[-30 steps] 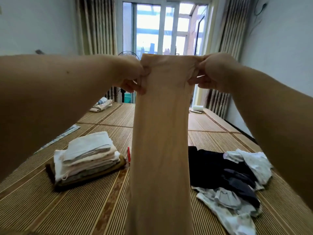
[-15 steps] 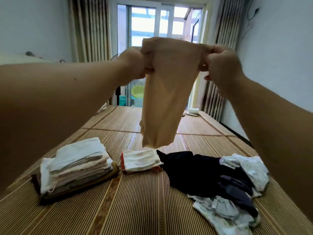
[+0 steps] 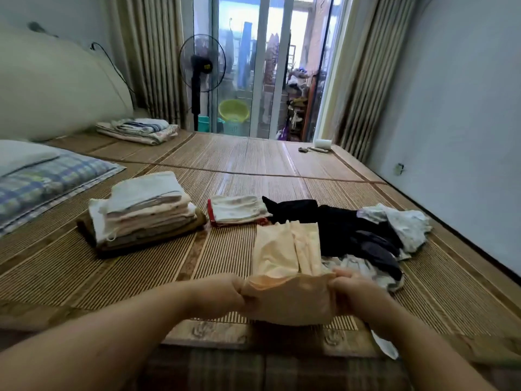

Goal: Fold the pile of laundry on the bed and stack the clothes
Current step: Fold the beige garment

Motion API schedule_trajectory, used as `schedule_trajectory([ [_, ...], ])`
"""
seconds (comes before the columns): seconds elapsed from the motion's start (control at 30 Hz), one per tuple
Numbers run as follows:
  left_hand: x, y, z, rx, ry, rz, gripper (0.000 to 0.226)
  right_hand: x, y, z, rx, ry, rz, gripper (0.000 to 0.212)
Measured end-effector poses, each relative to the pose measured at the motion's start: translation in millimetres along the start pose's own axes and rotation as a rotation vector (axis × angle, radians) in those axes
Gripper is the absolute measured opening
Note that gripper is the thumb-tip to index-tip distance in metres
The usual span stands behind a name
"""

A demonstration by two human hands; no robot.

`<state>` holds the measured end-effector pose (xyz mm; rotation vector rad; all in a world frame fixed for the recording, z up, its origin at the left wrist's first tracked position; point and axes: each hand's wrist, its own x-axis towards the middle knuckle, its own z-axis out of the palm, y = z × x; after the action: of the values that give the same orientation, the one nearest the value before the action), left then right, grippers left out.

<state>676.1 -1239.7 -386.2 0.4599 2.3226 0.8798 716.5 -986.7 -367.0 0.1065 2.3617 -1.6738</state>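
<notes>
fingers [image 3: 239,289] pinching beige garment [image 3: 287,266], both hands

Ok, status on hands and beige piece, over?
Left hand and right hand grip beige garment at near edge. It lies on mat. Loose pile against its right side; stack clear, left.

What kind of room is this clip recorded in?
Most likely a home bedroom: a wide bamboo sleeping mat, a pillow at the left, and a standing fan by the curtained glass door. The left hand and right hand grip a beige garment near a stack of folded clothes.
</notes>
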Motion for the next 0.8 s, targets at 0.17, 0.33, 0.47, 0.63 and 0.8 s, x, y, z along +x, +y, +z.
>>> schedule_trajectory([
  [0.17,-6.1,-13.3,28.2,0.063,-0.100,-0.013,0.033,-11.2,26.5,13.0,0.052,-0.154,0.183,0.031],
  [0.33,-2.6,-13.5,23.2,-0.034,-0.183,0.051,0.019,-8.3,25.6,12.6,-0.005,-0.182,0.122,0.022],
  [0.47,4.9,-13.3,14.8,-0.276,-0.008,0.095,0.018,2.1,17.2,12.2,0.035,0.013,0.016,0.024],
  [0.63,10.0,30.3,-40.0,-0.656,0.344,0.188,0.020,33.1,-49.2,-7.2,0.236,0.206,-0.191,0.023],
  [0.8,-10.9,111.6,-128.1,-0.644,0.609,0.375,0.022,33.4,-163.7,-36.2,0.239,0.300,-0.484,0.024],
])
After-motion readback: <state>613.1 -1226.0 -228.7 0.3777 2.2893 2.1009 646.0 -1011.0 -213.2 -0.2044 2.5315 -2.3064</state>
